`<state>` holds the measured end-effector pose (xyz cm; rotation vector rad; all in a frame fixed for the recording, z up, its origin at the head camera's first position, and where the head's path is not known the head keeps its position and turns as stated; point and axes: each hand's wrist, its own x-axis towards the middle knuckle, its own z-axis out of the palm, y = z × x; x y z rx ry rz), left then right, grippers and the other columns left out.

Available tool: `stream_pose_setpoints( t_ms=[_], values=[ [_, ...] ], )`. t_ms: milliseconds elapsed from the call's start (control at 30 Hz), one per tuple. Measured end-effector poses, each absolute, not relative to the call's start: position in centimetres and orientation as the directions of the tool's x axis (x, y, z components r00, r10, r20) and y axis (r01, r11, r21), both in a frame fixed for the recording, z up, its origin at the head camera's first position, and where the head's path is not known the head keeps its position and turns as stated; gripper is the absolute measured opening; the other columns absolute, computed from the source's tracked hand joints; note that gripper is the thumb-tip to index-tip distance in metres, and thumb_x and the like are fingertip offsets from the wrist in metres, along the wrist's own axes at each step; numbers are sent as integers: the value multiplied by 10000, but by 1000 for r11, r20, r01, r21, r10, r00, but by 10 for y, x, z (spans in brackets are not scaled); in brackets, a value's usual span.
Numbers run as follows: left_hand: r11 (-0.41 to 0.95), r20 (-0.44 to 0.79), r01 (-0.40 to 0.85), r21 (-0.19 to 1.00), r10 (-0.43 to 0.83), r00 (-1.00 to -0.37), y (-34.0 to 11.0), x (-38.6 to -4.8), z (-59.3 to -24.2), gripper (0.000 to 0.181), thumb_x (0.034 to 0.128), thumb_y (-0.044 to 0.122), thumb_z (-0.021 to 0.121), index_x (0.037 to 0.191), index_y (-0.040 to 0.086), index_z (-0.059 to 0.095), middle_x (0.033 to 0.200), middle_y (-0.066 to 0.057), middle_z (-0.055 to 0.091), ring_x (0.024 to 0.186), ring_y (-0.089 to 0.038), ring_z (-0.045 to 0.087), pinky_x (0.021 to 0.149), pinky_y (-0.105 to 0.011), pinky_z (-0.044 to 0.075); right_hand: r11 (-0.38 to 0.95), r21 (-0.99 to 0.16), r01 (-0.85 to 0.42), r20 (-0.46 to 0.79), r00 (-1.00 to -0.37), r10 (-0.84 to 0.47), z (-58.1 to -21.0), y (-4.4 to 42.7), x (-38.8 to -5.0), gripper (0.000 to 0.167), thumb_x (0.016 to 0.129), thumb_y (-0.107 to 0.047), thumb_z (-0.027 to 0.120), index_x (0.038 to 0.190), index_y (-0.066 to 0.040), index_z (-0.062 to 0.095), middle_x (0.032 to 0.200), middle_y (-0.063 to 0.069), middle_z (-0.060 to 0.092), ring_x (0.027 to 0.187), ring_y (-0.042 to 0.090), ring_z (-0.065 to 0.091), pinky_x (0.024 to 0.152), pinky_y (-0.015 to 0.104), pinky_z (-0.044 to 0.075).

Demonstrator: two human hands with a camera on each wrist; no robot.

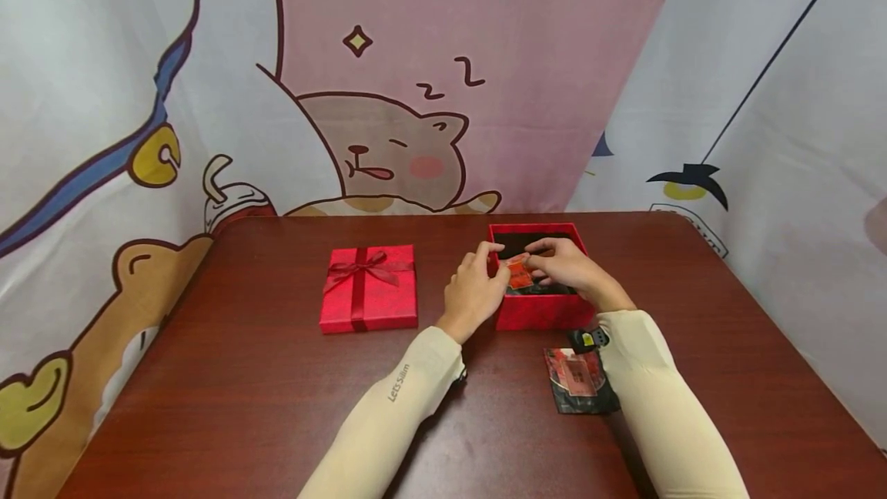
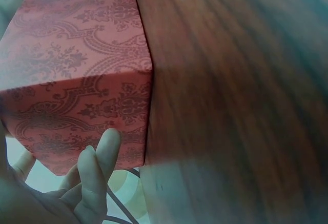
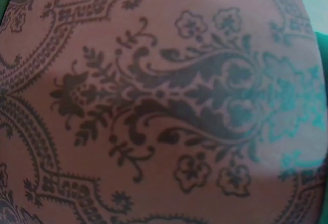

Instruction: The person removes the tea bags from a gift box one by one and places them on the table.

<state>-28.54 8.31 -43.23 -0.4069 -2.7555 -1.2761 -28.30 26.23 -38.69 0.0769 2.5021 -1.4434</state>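
Left of the lidless red patterned box (image 1: pixel 543 313), a red square lid with ribbon bow (image 1: pixel 339 316) lies on the reddish-brown wood-grained counter (image 1: pixel 277 406). At the box's left wall, the left hand (image 1: pixel 474 291) holds the rim, fingers touching its outer face. Within the box shows an orange-red flat packet (image 1: pixel 518 275); the right hand (image 1: pixel 570 264) curves over the box, fingertips by the packet's right edge, but whether its grip pinches I cannot tell. Before the box lies a red-and-black square packet (image 1: pixel 579 382).
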Motion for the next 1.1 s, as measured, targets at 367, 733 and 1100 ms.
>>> stream_pose_setpoints(
  t_ms=[367,733,1100],
  values=[
    [610,186,271,745,200,-962,83,-286,-431,375,978,389,537,1350,346,528,1188,-33,616,894,-299,662,742,-493,499,501,-846,184,-252,-965,-72,-389,263,-286,512,1005,-171,522,1422,101,401,1307,291,531,1101,399,592,862,432,545],
    [611,176,268,745,207,-962,83,-283,-430,375,970,390,542,1342,347,532,1211,-36,616,927,-312,666,763,-510,496,516,-835,189,-262,-962,-72,-392,265,-290,522,1007,-186,519,1433,90,396,1320,291,514,1107,400,585,869,430,543],
    [611,174,265,746,205,-963,83,-285,-432,379,972,386,539,1348,345,529,1217,-36,615,929,-317,666,754,-508,497,495,-846,196,-265,-961,-73,-397,269,-293,525,1004,-183,514,1418,115,388,1308,289,540,999,341,577,840,401,552]
  ],
)
